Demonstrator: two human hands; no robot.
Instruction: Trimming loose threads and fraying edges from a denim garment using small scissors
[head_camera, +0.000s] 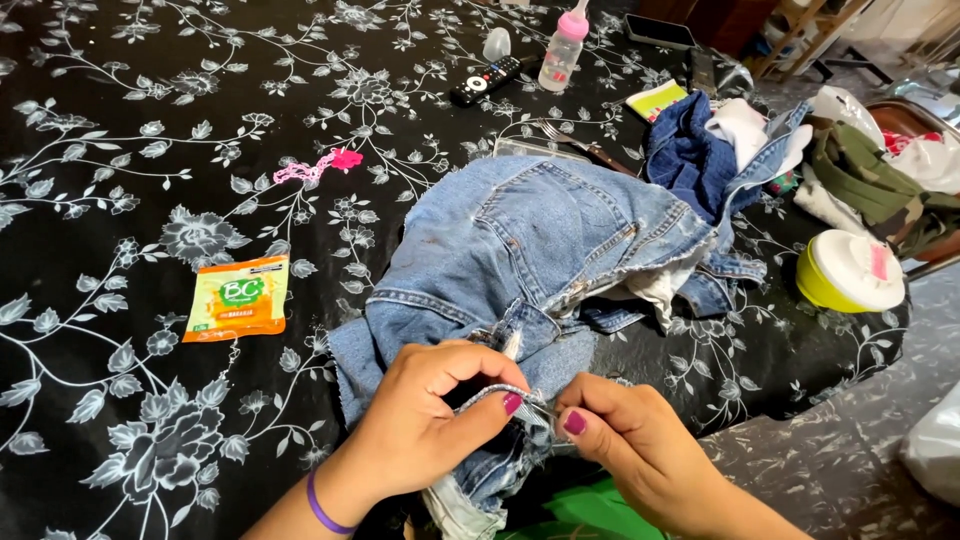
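Head view, looking down, and we start with the packets: a flat orange and green sachet (237, 297) lies label-up on the left of the table, well apart from our hands. Far up the table we spot a yellow and green card packet (655, 99) just beside a heap of dark blue cloth (690, 150). A baby bottle with a pink top (563, 47) stands upright near a black remote (486, 80), and a fork (575, 142) lies by a clear lid. On the right sits a round yellow-green tub with a white lid (848, 270), with camouflage cloth (865, 170) behind it.

We see the table (120, 150) covered in a black oilcloth with white flowers, and a small pink crochet piece (320, 165) on it. Off the table's right edge, grey mottled floor shows.

Now the faded blue jeans (540, 250): they sprawl over the near table edge, long axis running from the waistband up right down toward us at lower left. Our left hand (420, 420) pinches a folded hem edge between thumb and curled fingers. Our right hand (640, 445) has its fingers drawn narrow, nipping the same edge just beside the left thumb; whether it holds a needle we cannot tell.
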